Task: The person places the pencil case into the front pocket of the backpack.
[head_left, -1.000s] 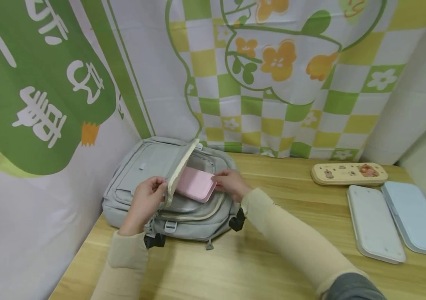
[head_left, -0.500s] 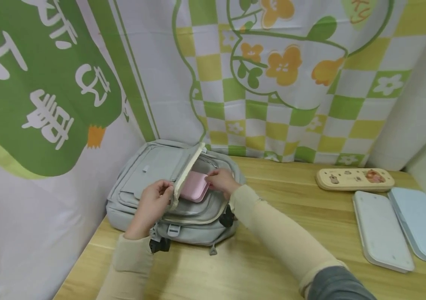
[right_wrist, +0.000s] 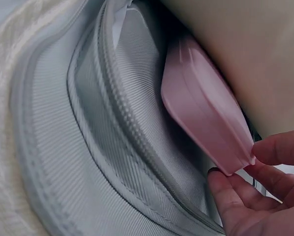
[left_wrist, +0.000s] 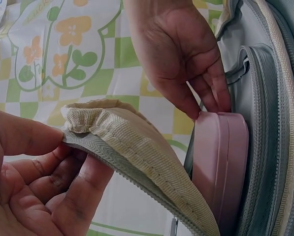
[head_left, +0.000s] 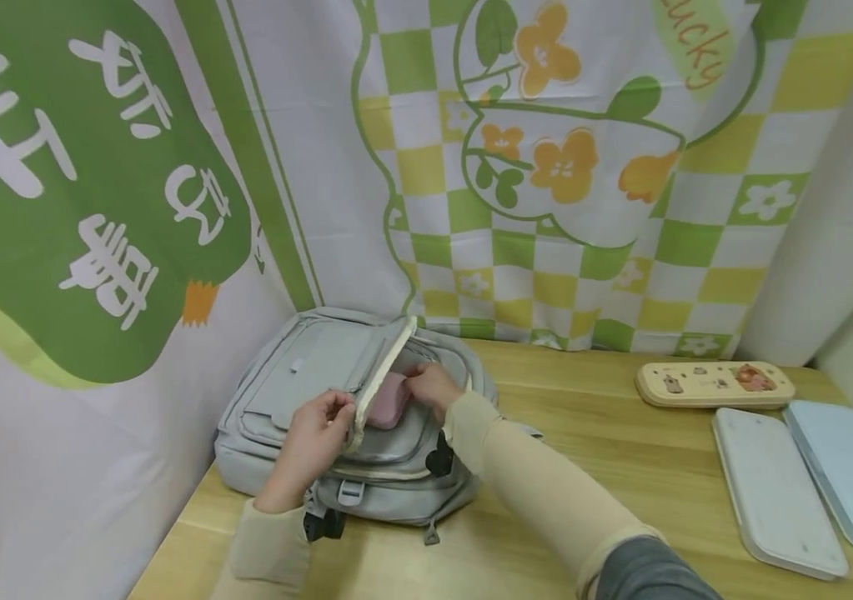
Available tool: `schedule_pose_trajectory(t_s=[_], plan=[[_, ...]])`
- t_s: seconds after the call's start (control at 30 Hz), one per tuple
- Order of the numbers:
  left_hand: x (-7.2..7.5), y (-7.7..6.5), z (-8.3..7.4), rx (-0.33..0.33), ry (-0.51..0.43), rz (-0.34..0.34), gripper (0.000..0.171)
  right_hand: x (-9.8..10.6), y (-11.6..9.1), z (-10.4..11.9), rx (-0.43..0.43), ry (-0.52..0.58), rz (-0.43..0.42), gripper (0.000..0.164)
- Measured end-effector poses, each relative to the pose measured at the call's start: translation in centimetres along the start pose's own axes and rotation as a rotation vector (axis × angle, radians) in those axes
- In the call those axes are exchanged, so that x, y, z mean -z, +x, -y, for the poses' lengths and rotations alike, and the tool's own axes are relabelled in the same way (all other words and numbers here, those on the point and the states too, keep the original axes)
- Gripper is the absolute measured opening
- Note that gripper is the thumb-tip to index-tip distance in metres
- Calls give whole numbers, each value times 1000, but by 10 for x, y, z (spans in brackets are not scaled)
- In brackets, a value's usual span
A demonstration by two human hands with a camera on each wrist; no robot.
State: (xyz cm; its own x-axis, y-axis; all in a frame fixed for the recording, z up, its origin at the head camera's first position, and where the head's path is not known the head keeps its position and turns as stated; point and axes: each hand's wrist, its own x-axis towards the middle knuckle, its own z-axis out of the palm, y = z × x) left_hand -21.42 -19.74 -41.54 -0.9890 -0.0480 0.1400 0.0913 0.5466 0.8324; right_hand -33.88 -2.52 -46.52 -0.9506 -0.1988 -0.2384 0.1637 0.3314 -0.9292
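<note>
A grey backpack (head_left: 298,358) lies on the wooden table with its front compartment unzipped. My left hand (head_left: 318,446) pinches the cream-trimmed zip edge of the flap (left_wrist: 137,142) and holds it lifted. Inside the opening sits a pink case (head_left: 388,402), box-like with rounded corners; its far part is hidden under the flap. My right hand (head_left: 432,387) pinches the outer end of that pink case (right_wrist: 206,103) between thumb and fingers. In the right wrist view the case lies beside a zipped inner pocket (right_wrist: 132,128).
On the right of the table lie a cream case with bear pictures (head_left: 715,385), a white case (head_left: 779,492) and a light blue case (head_left: 850,475). Patterned cloth (head_left: 516,250) hangs behind, and more cloth (head_left: 171,400) stands close on the left.
My right hand has moved left and pushed the pink case deeper into the backpack, so less of it shows. My left hand still holds the flap up. The head view has tilted slightly upward.
</note>
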Motion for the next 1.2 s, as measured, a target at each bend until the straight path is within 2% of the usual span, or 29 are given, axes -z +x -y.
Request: schedule_pose_trajectory(t_s=[0.27,0.37,0.5,0.63,0.73,1.0,1.2], plan=[[-4,0,0,-9,15,10,15,12,-8,-1,34,-16,73,42],[-6,0,2,-12,22,21,16,19,-14,-1,68,11,114,45],[-7,2,3,-13,27,14,15,34,-24,0,99,104,187,46],[-8,5,2,-9,30,13,14,58,-38,0,86,180,262,45],[-6,7,-1,-6,38,26,15,79,-54,-5,73,190,290,45],[6,8,-8,5,69,50,22,135,-103,-45,107,257,276,47],[12,7,-7,28,75,69,24,174,-134,-66,77,261,218,50]])
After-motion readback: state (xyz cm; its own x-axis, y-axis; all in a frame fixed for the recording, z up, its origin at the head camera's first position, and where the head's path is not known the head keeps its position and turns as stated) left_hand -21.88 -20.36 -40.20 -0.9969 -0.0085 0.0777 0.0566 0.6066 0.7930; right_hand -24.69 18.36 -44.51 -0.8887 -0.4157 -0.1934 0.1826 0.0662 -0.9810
